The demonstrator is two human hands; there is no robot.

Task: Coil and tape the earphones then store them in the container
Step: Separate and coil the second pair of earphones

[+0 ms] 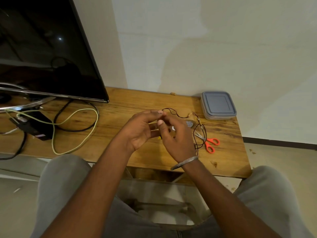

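The earphones point(199, 133) are a thin dark cord that runs from between my fingers to the right and loops down over the wooden table point(120, 117). My left hand point(142, 129) pinches the cord near its upper end with fingertips and thumb. My right hand point(176, 140) is close against the left and also holds the cord with curled fingers; a metal bangle circles its wrist. A tape roll point(189, 124) lies just right of my right hand, partly hidden. The container point(217, 105) with a blue-grey lid on sits shut at the table's back right.
Orange-handled scissors point(210, 144) lie right of my hands under the cord. A television point(42, 48) stands at the back left, with a pale green cable point(75, 121), black cables and a black box point(37, 127) before it. My knees are below the table's front edge.
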